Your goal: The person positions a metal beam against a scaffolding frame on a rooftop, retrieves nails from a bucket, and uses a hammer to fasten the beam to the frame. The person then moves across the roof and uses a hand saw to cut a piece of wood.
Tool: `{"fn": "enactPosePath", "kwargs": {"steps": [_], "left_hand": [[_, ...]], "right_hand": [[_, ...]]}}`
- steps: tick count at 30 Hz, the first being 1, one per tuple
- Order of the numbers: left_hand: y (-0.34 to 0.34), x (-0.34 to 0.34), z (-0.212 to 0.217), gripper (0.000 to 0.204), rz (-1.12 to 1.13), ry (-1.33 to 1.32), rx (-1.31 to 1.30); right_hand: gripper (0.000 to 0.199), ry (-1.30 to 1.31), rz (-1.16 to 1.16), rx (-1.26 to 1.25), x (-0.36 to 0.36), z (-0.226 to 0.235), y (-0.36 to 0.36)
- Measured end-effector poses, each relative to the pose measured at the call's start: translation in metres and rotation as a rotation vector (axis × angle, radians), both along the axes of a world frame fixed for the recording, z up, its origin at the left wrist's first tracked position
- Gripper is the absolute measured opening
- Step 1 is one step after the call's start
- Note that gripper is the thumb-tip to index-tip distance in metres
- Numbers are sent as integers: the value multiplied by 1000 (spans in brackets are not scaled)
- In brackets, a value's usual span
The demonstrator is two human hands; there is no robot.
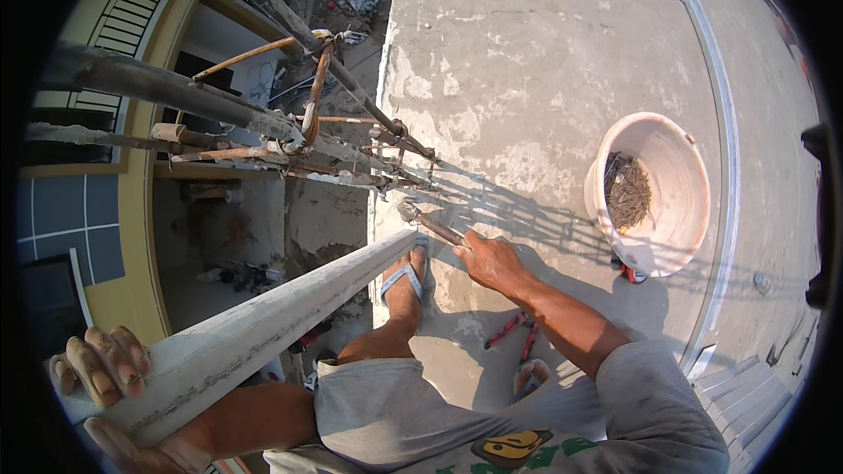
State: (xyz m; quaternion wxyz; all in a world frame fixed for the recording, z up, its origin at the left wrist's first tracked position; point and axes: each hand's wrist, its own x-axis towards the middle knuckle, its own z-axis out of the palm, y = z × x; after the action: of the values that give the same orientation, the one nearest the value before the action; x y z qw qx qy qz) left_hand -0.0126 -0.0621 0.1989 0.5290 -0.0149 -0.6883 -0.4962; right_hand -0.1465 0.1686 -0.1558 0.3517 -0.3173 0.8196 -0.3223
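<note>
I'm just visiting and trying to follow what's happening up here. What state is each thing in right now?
left hand: gripped around the near end of the plank
plank: held slanting, far end by the slab edge
right hand: closed on the hammer handle
hammer: held low, head near the slab edge
bucket: upright, partly filled with nails
pliers: lying on the slab, unheld

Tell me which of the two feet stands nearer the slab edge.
The left foot, in a sandal beside the plank at the edge. The right foot sits farther in on the slab, half hidden under the right forearm.
</note>
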Motion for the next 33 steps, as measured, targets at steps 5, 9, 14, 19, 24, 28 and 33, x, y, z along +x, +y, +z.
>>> {"fn": "enactPosePath", "kwargs": {"steps": [5, 9, 14, 19, 24, 28, 33], "left_hand": [[1, -5, -1, 37, 4, 12, 17], [3, -8, -1, 36, 9, 20, 17], [3, -10, -5, 35, 4, 11, 7], [-1, -8, -2, 34, -6, 13, -8], [-10, -6, 3, 33, -27, -14, -28], [-6, -10, 0, 32, -92, -48, -103], [13, -35, -6, 34, -170, 153, 6]], "right_hand": [[35, -11, -19, 20, 4, -1, 4], [33, 3, -63, -63, 8, 2, 8], [31, 156, -38, -156, 8, -7, 0], [30, 86, 49, 58, -3, -3, -5], [30, 141, -31, -186, 3, 14, 1], [30, 228, -59, -320, 2, 8, -8], [33, 68, 84, 84, -12, 5, -10]]}}
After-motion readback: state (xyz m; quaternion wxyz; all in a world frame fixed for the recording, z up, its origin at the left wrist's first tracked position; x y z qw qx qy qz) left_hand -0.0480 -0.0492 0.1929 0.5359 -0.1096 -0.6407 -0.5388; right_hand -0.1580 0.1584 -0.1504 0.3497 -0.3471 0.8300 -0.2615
